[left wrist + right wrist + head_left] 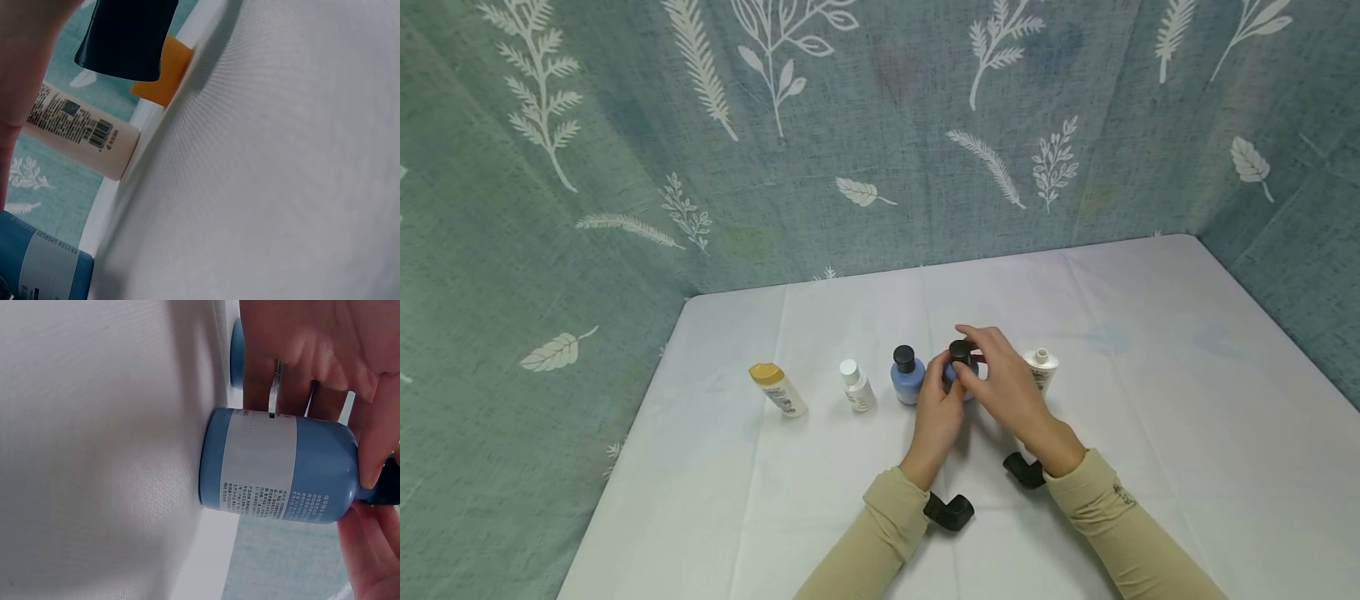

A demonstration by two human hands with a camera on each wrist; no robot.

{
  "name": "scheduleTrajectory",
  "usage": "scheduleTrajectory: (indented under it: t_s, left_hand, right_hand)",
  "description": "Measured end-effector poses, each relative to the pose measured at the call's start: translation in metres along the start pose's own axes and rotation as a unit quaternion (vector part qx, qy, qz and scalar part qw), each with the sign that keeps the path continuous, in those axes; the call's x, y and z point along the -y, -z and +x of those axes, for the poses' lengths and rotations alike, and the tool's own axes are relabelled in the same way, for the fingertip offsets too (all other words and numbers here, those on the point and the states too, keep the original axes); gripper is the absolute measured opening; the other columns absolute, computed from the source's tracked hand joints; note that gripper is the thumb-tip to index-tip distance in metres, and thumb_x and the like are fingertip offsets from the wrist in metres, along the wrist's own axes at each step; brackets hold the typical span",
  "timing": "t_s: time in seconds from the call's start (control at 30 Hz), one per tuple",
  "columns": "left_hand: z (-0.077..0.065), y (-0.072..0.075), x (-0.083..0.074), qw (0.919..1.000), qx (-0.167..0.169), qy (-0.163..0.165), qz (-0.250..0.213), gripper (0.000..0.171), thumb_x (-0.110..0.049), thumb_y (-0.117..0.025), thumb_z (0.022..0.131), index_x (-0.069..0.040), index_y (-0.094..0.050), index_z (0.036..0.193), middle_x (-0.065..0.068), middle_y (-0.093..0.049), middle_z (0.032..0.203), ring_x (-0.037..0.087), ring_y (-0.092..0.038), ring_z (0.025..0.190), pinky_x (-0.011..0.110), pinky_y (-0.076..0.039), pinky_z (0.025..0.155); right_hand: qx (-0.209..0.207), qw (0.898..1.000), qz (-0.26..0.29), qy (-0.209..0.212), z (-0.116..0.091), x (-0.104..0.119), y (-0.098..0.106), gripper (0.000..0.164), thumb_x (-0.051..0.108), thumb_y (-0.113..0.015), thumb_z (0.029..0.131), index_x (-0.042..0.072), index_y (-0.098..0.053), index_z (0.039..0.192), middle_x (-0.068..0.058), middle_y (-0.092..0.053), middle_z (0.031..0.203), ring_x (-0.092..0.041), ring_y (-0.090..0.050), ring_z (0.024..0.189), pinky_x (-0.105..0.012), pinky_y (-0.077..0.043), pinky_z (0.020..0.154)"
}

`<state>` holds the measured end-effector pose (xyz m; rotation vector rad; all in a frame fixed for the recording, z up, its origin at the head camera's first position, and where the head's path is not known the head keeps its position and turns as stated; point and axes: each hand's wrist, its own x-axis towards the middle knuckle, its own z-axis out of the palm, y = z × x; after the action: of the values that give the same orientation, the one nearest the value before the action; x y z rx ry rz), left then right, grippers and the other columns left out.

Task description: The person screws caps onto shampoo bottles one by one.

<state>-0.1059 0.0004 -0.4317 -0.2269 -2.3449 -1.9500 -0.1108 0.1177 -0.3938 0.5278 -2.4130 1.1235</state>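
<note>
My left hand [937, 417] grips the body of a blue bottle [269, 465] with a pale label. The fingers of my right hand [1003, 383] pinch its black cap [959, 350]. In the right wrist view the bottle is upright, its base at the table; whether they touch I cannot tell. A second blue bottle [907, 382], black-capped, stands just left of my left hand. Close behind my right hand is a white bottle [1042, 363], partly hidden by it. The left wrist view shows a blue bottle [47, 262] at its lower corner.
Farther left stand a small white bottle [857, 387] and a white bottle with a yellow cap [778, 389]. Black curved pieces [951, 511] sit at both wrists. White cloth covers the table [820, 500], and a leaf-patterned green curtain [887, 167] hangs behind it.
</note>
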Motion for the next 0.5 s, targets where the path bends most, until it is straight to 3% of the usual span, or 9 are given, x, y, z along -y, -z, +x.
scheduleTrajectory:
  t_s: [0.27,0.5]
  left_hand:
    - [-0.0010,-0.0002,-0.0007,1.0000,-0.002,-0.001,-0.004,0.034,-0.026,-0.052,0.091,-0.021,-0.048,0.124,-0.006,-0.046,0.125,0.007,-0.040,0.118,0.030,-0.036,0.094]
    - [-0.0006,-0.0008,-0.0004,0.9998,-0.005,-0.018,-0.004,0.035,-0.026,-0.054,0.090,-0.020,-0.048,0.124,-0.005,-0.047,0.124,0.008,-0.041,0.117,0.032,-0.033,0.096]
  right_hand:
    - [0.008,1.000,-0.009,-0.004,-0.0005,0.0019,0.0016,0.049,0.018,-0.064,0.082,0.013,-0.046,0.128,-0.004,-0.048,0.116,-0.014,-0.052,0.100,-0.028,-0.046,0.079]
    - [0.016,1.000,-0.005,0.010,-0.0010,0.0015,0.0036,0.048,0.003,-0.051,0.081,0.012,-0.047,0.128,-0.001,-0.053,0.121,-0.016,-0.055,0.101,-0.031,-0.045,0.080]
